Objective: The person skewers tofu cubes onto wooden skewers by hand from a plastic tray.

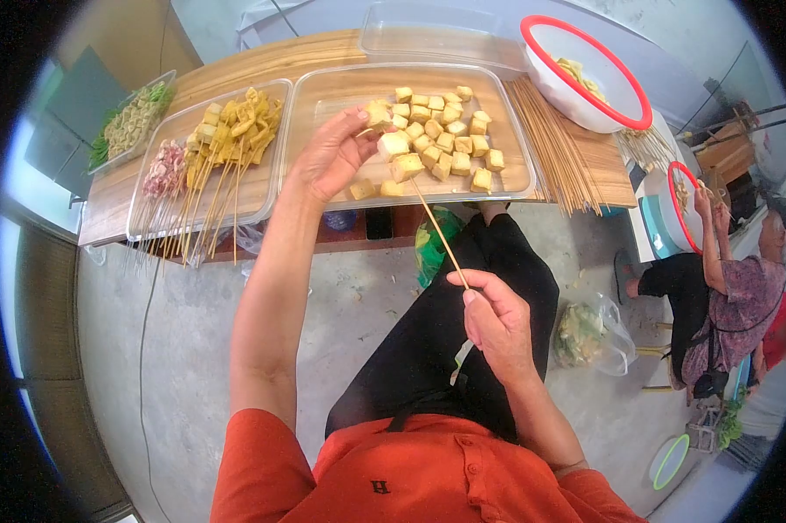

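Observation:
My right hand (497,327) pinches a bamboo skewer (441,231) near its lower end, with the skewer slanting up and left. Yellow-skinned tofu cubes (406,166) sit in a line at its upper end, over the tray. At the topmost tofu cube (377,113), my left hand (339,155) has its fingers closed around the piece. Whether the point has gone through that cube is hidden. Beneath lies a clear plastic tray (323,87) with many loose tofu cubes (445,139) on its right side.
Left, another tray (271,96) holds finished skewers (236,131) and pink meat skewers (164,170). Farther left is a container of greens (131,126). Bare bamboo skewers (554,144) lie right, below a red-rimmed bowl (537,52). Another person (733,296) works at the far right.

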The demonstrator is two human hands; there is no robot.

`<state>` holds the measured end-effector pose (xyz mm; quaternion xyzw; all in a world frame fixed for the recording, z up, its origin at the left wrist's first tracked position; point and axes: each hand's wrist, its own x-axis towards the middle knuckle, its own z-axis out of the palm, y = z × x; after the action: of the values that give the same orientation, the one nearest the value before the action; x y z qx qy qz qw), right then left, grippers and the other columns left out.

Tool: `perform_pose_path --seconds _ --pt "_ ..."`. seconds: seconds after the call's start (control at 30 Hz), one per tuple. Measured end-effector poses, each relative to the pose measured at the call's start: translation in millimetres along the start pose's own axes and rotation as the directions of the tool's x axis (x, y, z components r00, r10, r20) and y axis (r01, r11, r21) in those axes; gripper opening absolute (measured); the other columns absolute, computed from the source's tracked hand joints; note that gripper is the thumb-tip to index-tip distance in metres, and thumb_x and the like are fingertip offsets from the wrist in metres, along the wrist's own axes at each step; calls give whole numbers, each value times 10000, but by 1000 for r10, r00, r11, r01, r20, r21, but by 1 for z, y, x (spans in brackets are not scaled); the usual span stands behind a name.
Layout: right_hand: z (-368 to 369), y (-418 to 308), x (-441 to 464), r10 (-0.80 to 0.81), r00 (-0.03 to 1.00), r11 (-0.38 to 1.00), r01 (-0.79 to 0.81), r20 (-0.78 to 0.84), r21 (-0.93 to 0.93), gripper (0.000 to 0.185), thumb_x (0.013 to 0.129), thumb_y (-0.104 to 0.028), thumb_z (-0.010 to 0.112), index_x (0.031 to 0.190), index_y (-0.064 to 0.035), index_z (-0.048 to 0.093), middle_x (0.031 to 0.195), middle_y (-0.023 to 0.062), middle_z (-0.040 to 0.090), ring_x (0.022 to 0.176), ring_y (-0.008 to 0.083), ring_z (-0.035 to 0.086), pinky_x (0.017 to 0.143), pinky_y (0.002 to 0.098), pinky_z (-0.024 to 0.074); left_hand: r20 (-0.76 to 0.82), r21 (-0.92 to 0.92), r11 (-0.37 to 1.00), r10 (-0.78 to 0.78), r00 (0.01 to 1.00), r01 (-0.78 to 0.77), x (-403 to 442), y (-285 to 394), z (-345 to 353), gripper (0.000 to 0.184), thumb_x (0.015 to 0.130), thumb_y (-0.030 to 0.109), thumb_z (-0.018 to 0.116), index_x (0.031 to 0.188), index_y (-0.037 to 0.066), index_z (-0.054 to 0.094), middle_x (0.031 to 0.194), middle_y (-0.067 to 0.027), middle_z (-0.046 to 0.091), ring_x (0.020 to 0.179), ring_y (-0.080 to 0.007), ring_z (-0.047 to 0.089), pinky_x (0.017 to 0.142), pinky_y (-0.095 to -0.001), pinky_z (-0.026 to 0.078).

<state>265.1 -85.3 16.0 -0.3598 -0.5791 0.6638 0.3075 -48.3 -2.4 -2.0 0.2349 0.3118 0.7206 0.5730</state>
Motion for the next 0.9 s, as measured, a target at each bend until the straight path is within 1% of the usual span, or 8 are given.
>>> perform_pose_path --seconds 0.17,0.27,0.47,0.6,0.7,0.77,0.87,0.9 --pt "1 1 1 -1 1000 1000 2 -6 15 232 973 -81 502 1165 -16 615 620 -96 412 506 -6 358 445 184 291 12 47 999 -9 1000 9 -5 2 7 285 923 91 599 1185 -11 559 1143 -112 629 1038 -205 626 881 -319 543" --pt "3 -1 2 1 1000 1000 -1 -3 24 235 973 -79 502 1171 -17 612 626 -96 413 515 -6 360 449 183 290 52 38 999 -21 998 19 -3 2 2 258 939 96 590 1170 -11 547 1166 -148 627 1070 -219 630 918 -322 548" --pt "7 0 7 -9 1000 1000 9 -9 22 245 975 -80 497 1185 -19 605 629 -94 411 519 -3 358 453 186 292 52 60 998 -14 999 11 -3 1 1 264 941 103 586 1184 6 544 1163 -119 630 1038 -173 629 907 -303 543" --pt "9 -1 11 -10 1000 1000 9 -25 -6 244 971 -80 499 1180 -25 613 626 -90 420 524 -1 372 467 188 311 69 79 997 -10 998 5 -3 2 3 262 941 106 587 1183 14 547 1173 -117 626 1063 -174 618 935 -310 528" --pt "9 3 11 -33 997 998 29 -73 -58 241 959 -64 518 1171 -21 623 631 -82 451 546 -1 386 487 188 320 102 109 994 1 995 -12 -2 2 6 284 956 140 568 1209 15 539 1203 -133 614 1110 -196 602 971 -343 509" --pt "11 9 12 -96 990 989 84 -100 -119 239 953 -57 527 1167 -19 627 635 -78 465 555 2 391 494 191 323 48 22 999 -29 998 27 1 -2 7 359 993 249 517 1260 8 501 1241 -168 591 1151 -253 586 989 -387 495" --pt "14 20 13 -177 975 968 147 -135 -205 238 940 -42 547 1161 -17 633 636 -61 489 570 14 406 507 200 339 90 -61 995 -75 993 80 -9 -9 21 440 1031 364 405 1249 -7 498 1199 -177 604 1101 -286 610 990 -411 483" --pt "15 23 13 -200 969 960 164 -145 -228 240 933 -35 556 1159 -18 634 634 -46 499 576 22 418 514 206 351 91 -62 995 -74 993 80 -7 -12 20 440 1031 364 405 1249 -7 498 1199 -177 604 1101 -286 610 990 -411 483"
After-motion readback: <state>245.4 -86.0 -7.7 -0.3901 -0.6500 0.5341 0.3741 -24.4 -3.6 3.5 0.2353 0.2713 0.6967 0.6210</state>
